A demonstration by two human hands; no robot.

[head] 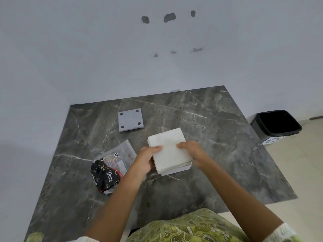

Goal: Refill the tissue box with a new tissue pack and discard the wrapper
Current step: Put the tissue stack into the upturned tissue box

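Dark marble table (218, 137) against white wall (87, 49).

- White tissue stack (170, 149): square, tilted over the grey box (176, 169).
- Grey lid (130, 120): flat, beyond the box.
- Crumpled black-red wrapper (109, 169): left of box.

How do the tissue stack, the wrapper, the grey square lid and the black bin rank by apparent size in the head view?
1. Black bin, though farther away.
2. Tissue stack and wrapper: too alike to rank.
3. Grey square lid, smallest.
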